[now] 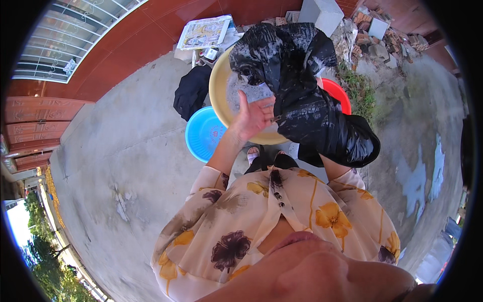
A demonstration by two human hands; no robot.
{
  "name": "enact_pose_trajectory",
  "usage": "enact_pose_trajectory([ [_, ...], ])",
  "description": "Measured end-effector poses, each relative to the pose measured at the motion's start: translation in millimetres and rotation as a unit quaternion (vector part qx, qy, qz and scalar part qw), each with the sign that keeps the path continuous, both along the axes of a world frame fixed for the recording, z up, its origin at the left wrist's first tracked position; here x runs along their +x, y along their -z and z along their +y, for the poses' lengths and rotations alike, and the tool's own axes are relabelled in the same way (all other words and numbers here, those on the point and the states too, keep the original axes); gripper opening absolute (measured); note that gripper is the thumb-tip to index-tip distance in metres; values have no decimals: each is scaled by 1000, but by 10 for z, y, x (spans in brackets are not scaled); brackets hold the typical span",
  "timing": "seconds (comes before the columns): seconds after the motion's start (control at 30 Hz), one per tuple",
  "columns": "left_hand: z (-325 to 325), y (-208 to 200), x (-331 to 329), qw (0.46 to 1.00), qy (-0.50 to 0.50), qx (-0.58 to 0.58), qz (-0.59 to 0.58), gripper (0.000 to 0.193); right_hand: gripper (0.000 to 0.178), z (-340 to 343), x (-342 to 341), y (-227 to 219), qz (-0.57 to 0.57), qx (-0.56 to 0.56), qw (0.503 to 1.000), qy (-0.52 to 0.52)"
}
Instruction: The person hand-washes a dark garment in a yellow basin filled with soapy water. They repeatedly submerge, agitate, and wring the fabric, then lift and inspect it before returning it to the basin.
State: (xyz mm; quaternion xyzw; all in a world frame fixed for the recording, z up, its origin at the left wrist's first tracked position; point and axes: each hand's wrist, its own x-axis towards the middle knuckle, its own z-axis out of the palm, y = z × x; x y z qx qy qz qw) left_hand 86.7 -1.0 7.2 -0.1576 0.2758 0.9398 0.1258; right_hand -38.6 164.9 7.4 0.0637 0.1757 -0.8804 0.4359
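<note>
A wet black garment (312, 118) with soap foam and seams on it is raised over the right part of a large tan basin (219, 83). It lies draped along my right forearm (336, 168), covering most of my right hand (319, 82); only a little skin shows past the cloth, and its grip is hidden. My left hand (255, 117) is open over the basin, palm turned up and thumb apart. Its fingertips are close beside the garment's edge; I cannot tell whether they touch. Sudsy water (236, 93) shows in the basin behind this hand.
A light blue basin (198, 136) sits left of the tan one, with dark cloth (193, 93) behind it. On the right is a red basin (337, 93), partly covered. Farther back are a printed board (205, 32), a grey block (322, 15) and rubble (377, 48) by the wall.
</note>
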Motion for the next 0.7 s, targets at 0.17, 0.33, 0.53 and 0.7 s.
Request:
enact_pose_trajectory([
  [0.17, 149, 204, -485, 967, -217, 129, -29, 79, 33, 146, 290, -15, -70, -35, 996, -32],
  [0.33, -136, 448, -752, 964, -259, 59, 4, 72, 36, 232, 439, -51, -81, -39, 995, -54],
  [0.53, -315, 428, -767, 969, -207, -137, -14, 64, 40, 178, 378, -168, 23, 38, 993, -113],
  [0.7, -394, 444, -886, 920, -151, -361, 7, 58, 43, 110, 275, -205, 145, 119, 968, -167],
])
